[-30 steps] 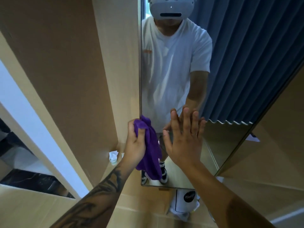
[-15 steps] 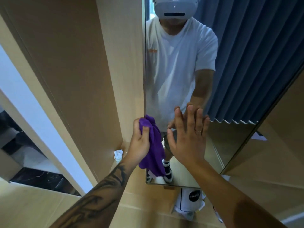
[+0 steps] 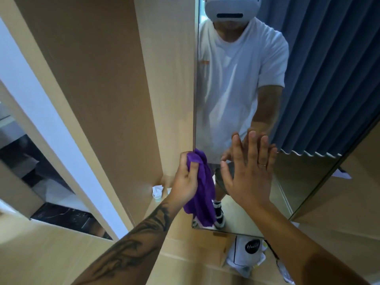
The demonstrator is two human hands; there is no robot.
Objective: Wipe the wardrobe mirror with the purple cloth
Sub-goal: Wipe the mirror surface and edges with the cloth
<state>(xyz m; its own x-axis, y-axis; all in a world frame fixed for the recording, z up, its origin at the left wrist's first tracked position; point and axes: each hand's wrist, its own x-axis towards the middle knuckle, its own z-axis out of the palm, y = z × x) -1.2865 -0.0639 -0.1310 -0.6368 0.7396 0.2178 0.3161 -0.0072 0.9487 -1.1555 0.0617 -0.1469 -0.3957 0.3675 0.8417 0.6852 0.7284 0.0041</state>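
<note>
The tall wardrobe mirror (image 3: 308, 99) fills the upper right and reflects a person in a white shirt and blue curtains. My left hand (image 3: 186, 182) grips the purple cloth (image 3: 202, 194) at the mirror's lower left edge; the cloth hangs down over the glass toward the bottom corner. My right hand (image 3: 248, 169) is spread flat with its palm against the lower part of the mirror, just right of the cloth, a ring on one finger.
Light wooden wardrobe panels (image 3: 115, 89) stand left of the mirror. A small white bottle (image 3: 158, 191) sits low by the panel. A white bag with a black round logo (image 3: 247, 254) rests on the floor below the mirror.
The view has shifted slightly so both hands and the mirror sit a little further right. The left hand with the cloth stays at the mirror's left edge; the right palm stays pressed on the glass.
</note>
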